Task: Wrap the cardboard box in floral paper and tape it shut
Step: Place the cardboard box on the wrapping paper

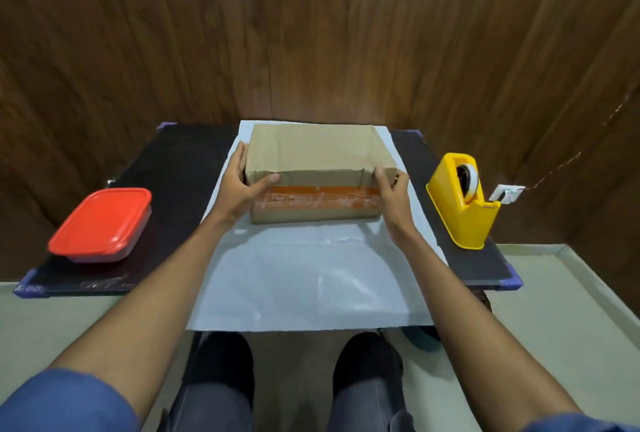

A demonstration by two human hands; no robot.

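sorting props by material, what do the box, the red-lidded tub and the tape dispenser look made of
Box: matte brown cardboard, creased, with a glossy tape band on its front.
Red-lidded tub: smooth plastic, apparently; translucent base.
Tape dispenser: glossy yellow, likely moulded plastic.

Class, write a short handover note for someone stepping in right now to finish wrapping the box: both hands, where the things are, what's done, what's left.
Left hand: grips the box's near left corner, thumb on the front face.
Right hand: grips the near right corner.
The box sits on the far part of the paper, which lies flat, white side up, across the dark mat and hangs over its near edge.
Tape dispenser: right of the paper, on the mat, untouched.
Red-lidded container: left, on the mat.
Done: paper spread, box set on it.
Left: fold the paper over the box, tape the seam, fold and tape both ends.
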